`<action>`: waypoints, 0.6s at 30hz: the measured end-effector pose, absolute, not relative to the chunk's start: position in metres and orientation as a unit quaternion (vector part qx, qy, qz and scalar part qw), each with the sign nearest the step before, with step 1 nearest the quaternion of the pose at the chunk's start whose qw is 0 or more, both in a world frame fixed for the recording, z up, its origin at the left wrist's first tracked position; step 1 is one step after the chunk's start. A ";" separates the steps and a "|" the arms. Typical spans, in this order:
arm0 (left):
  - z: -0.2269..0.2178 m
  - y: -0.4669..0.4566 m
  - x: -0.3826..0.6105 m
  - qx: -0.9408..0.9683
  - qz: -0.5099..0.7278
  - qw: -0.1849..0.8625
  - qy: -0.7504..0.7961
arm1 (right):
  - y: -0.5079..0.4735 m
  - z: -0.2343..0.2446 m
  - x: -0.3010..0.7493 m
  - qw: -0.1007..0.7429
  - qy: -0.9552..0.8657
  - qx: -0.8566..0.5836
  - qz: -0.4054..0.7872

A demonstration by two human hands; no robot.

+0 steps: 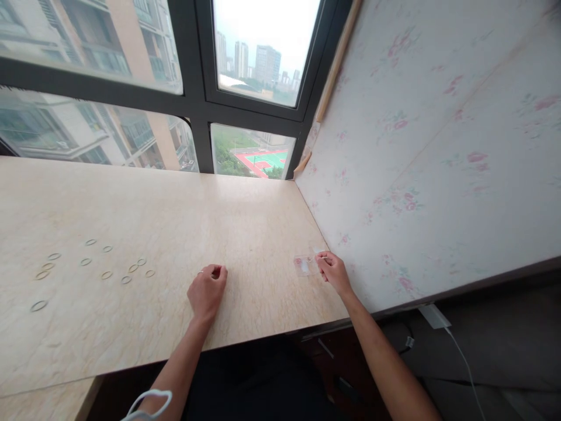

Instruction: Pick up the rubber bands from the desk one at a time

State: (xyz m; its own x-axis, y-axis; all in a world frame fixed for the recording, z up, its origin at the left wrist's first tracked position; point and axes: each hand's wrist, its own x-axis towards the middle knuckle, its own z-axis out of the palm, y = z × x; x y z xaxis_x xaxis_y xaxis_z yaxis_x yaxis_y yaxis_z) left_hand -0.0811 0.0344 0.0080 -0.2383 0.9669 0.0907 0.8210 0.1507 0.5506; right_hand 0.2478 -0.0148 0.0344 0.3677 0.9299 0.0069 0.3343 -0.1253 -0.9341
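Note:
My left hand [207, 292] rests on the pale marbled sill, loosely closed, with a thin ring on one finger. Nothing shows in the gap between its thumb and forefinger. Close to the wall, my right hand [332, 270] pinches at the right end of a small clear plastic case [302, 266]. Its fingertips hide what is between them, and I cannot tell whether they grip the case or something small at it. Left of my left hand, several thin rings lie scattered, among them a silvery ring [38, 306] and two touching gold-toned rings [42, 275].
The marbled sill [245, 222] runs under a dark-framed window [199, 88]. A wall with floral paper [407, 164] bounds it on the right. Below the front edge, a white adapter [435, 316] with a cable hangs at the right. A white loop [151, 403] lies by my left forearm.

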 end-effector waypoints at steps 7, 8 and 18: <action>0.005 0.035 -0.082 0.600 0.257 0.134 0.745 | 0.005 0.023 0.259 0.447 -0.494 -0.695 0.269; 0.005 0.035 -0.081 0.600 0.258 0.133 0.745 | 0.005 0.021 0.259 0.446 -0.496 -0.696 0.267; 0.000 0.035 -0.083 0.595 0.279 0.138 0.741 | -0.027 0.019 0.256 0.484 -0.476 -0.690 0.253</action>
